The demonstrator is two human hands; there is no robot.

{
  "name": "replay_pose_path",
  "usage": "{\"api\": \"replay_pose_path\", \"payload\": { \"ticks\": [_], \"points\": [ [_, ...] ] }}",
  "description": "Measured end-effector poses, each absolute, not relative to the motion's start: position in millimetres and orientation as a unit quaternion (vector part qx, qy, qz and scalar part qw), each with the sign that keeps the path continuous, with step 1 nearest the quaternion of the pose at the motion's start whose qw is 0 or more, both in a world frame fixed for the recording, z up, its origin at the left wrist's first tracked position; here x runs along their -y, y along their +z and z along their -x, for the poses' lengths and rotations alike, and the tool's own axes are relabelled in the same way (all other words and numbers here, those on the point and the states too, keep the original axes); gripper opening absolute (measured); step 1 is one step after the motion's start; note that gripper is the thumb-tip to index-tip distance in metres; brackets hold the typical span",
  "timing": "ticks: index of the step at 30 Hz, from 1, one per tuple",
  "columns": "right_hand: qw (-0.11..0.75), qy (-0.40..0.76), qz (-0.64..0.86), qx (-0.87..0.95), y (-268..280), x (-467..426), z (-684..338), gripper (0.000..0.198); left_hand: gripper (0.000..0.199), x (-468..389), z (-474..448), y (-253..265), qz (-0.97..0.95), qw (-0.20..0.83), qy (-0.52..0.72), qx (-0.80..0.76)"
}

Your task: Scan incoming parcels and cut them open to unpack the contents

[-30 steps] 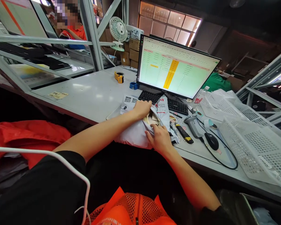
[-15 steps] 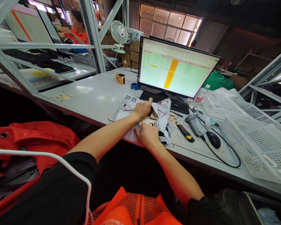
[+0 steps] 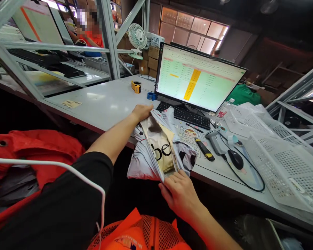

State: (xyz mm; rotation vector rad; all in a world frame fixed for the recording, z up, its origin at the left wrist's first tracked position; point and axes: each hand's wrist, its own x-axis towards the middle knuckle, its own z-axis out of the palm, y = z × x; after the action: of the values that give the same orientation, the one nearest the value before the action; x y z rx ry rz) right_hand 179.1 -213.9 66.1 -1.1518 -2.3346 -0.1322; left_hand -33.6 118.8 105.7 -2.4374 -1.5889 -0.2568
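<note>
A white plastic mailer bag (image 3: 143,158) lies torn open along its face, partly over the desk's front edge. Through the gap shows a cream-coloured package (image 3: 164,161) with large black letters. My left hand (image 3: 143,112) grips the far end of the mailer bag, its fingers closed on the plastic. At the near end my right hand (image 3: 178,189) is closed on the bag's torn edge. The plastic is stretched between both hands. To the right of the bag lies a black and yellow box cutter (image 3: 205,150), touched by neither hand.
Behind the bag are a keyboard (image 3: 191,114) and a lit monitor (image 3: 198,76). A barcode scanner (image 3: 216,140), a mouse (image 3: 235,158) and white plastic baskets (image 3: 284,166) are on the right. Tape rolls (image 3: 136,86) sit farther back. A person (image 3: 92,36) sits beyond the metal frame.
My hands have moved apart, left one away and right one toward me. The tear in the mailer bag has widened, exposing the lettered cream package, and the bag has shifted nearer.
</note>
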Motion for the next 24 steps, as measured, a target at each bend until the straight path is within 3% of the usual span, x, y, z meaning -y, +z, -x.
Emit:
{"api": "replay_pose_path", "payload": {
  "ticks": [4, 7, 9, 10, 14, 16, 18, 24],
  "points": [
    [0.299, -0.066, 0.470, 0.828, 56.5, 189.2, -204.7, 0.030, 0.030, -82.1, -0.2, 139.5, 0.860, 0.131, -0.117, 0.480],
    [0.323, -0.092, 0.505, 0.795, 49.9, 175.2, -215.7, 0.012, 0.045, -17.7, -27.8, 160.6, 0.922, 0.150, -0.156, 0.320],
    [0.342, -0.096, 0.517, 0.778, 44.9, 172.9, -214.9, 0.002, 0.039, 24.1, -42.6, 157.7, 0.951, 0.107, -0.144, 0.252],
    [0.352, -0.096, 0.522, 0.771, 42.6, 173.5, -212.6, 0.006, 0.043, 39.2, -48.2, 150.7, 0.946, 0.078, -0.120, 0.291],
    [0.375, -0.081, 0.542, 0.748, 34.9, 178.6, -206.0, 0.025, 0.100, 51.4, -60.3, 105.3, 0.890, -0.077, -0.018, 0.450],
    [0.387, -0.070, 0.557, 0.732, 30.5, 175.9, -212.2, 0.036, 0.117, 41.4, -62.7, 86.6, 0.870, -0.146, 0.019, 0.470],
    [0.415, -0.064, 0.589, 0.691, 23.7, 166.4, -224.6, 0.045, 0.115, 34.3, -64.2, 76.0, 0.859, -0.173, 0.043, 0.480],
    [0.493, 0.012, 0.668, 0.557, -12.0, 121.6, -250.9, 0.071, 0.062, 46.2, -65.3, 72.9, 0.888, -0.122, -0.017, 0.443]
  ]
}}
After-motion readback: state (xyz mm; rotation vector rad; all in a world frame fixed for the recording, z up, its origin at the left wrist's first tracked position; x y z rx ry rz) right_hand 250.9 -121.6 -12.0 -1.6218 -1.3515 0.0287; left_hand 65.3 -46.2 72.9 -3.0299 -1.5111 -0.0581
